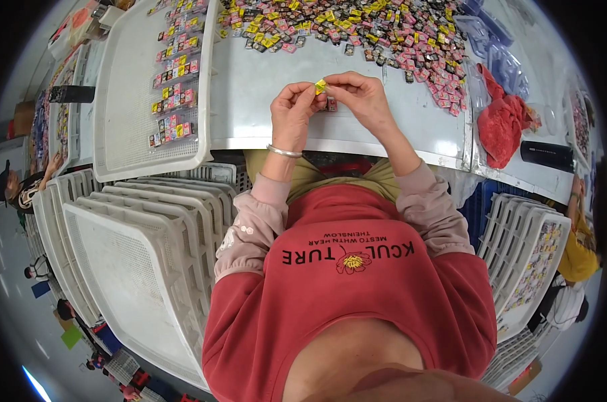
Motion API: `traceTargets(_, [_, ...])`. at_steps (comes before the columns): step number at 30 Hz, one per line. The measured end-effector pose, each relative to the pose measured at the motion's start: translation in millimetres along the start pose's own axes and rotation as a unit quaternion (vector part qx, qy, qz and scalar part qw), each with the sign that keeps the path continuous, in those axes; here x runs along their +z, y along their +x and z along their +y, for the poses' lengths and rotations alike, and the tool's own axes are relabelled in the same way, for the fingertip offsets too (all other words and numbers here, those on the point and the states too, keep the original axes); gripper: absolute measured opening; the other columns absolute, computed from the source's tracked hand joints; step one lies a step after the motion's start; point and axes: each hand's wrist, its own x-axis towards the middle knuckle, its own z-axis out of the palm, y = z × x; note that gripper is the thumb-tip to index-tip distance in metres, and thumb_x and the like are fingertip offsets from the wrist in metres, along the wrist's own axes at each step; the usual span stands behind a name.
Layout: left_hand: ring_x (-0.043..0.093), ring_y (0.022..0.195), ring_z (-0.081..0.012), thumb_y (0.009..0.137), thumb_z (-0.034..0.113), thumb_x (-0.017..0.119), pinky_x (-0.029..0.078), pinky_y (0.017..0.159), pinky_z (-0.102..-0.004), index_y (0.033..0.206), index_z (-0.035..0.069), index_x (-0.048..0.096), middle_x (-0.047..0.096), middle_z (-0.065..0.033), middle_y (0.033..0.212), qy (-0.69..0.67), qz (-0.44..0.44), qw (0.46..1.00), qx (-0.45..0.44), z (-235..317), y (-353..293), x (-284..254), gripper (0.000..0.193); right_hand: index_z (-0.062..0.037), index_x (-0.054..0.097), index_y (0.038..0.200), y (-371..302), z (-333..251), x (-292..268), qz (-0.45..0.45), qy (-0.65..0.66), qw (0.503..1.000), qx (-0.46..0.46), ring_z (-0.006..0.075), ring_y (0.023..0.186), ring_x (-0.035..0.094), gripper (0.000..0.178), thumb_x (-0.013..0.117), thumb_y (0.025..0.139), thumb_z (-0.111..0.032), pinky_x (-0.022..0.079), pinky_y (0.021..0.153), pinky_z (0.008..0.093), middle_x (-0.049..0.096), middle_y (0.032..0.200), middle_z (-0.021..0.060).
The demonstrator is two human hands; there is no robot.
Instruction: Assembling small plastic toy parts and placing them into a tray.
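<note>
A small yellow block-like piece [321, 86] is held up over the table between my two hands. My left hand [294, 110], with a silver bangle at the wrist, pinches it from the left. My right hand [361, 98] grips it from the other side, thumb and index finger pressed together. Just below, a pink and dark piece [331, 104] shows partly behind my fingers; whether it is held or lies on the table I cannot tell. Beyond my hands spreads a heap of small pink, yellow and black pieces [417, 43].
To the left, a white tray [119, 100] carries short rows of pieces [176, 99]. Stacked white trays [132, 261] stand beside me. On the right lie a red cloth [501, 124], a black box-like object [547, 155] and clear plastic packaging [504, 63]. Other people are around the edges.
</note>
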Motion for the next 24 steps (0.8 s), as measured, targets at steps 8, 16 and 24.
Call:
traceTargets(8, [0.067, 0.078, -0.0168, 0.093, 0.008, 0.06, 0.056, 0.073, -0.0297, 0.103, -0.003, 0.061, 0.067, -0.011, 0.09, -0.024, -0.004, 1.0, -0.005, 4, -1, 1, 0.015, 0.0009, 0.065, 0.103, 11, -13, -3, -0.015, 0.065, 0.994, 0.088, 0.0073, 0.075, 0.061, 0.019, 0.066, 0.087, -0.008, 0.048, 0.064, 0.0213, 0.067, 0.09, 0.0045])
traceTargets(16, [0.067, 0.075, -0.0154, 0.092, 0.008, 0.061, 0.056, 0.07, -0.027, 0.102, -0.003, 0.061, 0.067, -0.0103, 0.09, 0.072, -0.016, 0.997, 0.008, 7, 7, 1, 0.015, -0.0019, 0.062, 0.109, 23, -21, -20, -0.086, -0.015, 0.988, 0.126, 0.0052, 0.075, 0.059, 0.025, 0.067, 0.086, -0.011, 0.046, 0.065, 0.0201, 0.063, 0.091, -0.0011])
traceTargets(24, [0.067, 0.078, -0.0202, 0.088, 0.008, 0.063, 0.054, 0.071, -0.0304, 0.101, -0.001, 0.063, 0.068, -0.0096, 0.087, 0.339, -0.029, 0.92, 0.194, 19, 29, -9, 0.016, -0.0015, 0.063, 0.108, 41, -32, -37, -0.183, -0.066, 0.977, 0.092, 0.0071, 0.076, 0.06, 0.022, 0.061, 0.087, -0.007, 0.048, 0.067, 0.0209, 0.057, 0.084, -0.0013])
